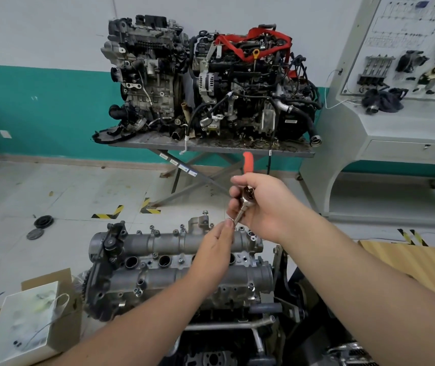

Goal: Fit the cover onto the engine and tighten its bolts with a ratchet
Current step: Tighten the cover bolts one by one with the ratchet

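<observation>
A grey cast cover [174,260] lies on top of the engine [211,313] in front of me, with several bolts standing along its edges. My right hand [261,204] grips the head of a ratchet [245,199] above the cover's far right end; its red handle [248,161] points away from me. A silver extension with a socket sticks down from the ratchet head. My left hand [216,249] pinches the socket end [233,221] of that extension with thumb and fingertips.
Two other engines [206,83] stand on a metal table [211,146] against the far wall. A grey training console [396,101] is at the right. A white box [26,320] on cardboard sits at my lower left. Round black parts [43,223] lie on the floor.
</observation>
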### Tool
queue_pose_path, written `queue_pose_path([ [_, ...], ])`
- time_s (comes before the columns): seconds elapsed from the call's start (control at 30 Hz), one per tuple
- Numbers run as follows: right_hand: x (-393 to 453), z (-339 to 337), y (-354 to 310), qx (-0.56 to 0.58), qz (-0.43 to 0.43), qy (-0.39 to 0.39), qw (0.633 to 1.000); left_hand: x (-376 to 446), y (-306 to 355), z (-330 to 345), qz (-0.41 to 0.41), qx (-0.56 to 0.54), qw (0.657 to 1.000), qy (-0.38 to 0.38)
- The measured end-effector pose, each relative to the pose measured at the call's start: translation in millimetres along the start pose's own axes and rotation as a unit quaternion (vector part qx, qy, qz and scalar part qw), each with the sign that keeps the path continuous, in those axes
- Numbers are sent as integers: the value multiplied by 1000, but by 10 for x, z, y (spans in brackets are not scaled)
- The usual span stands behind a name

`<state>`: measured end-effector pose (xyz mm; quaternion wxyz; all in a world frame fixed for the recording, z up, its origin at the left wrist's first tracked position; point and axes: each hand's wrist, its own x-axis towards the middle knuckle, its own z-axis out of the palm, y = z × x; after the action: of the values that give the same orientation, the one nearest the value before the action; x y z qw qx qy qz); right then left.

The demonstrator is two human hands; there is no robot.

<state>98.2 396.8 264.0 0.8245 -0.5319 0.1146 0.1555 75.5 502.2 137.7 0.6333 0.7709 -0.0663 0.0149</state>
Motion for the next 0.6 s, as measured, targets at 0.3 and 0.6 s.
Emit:
queue_pose_path([
  [0.3,-63,-82,104,-60,-35,-106,992,24,-111,128,-17,-9,999,-35],
  [0.6,-1,-293,173,31,-25,-31,999,9,-184,368,-67,-68,994,-54],
])
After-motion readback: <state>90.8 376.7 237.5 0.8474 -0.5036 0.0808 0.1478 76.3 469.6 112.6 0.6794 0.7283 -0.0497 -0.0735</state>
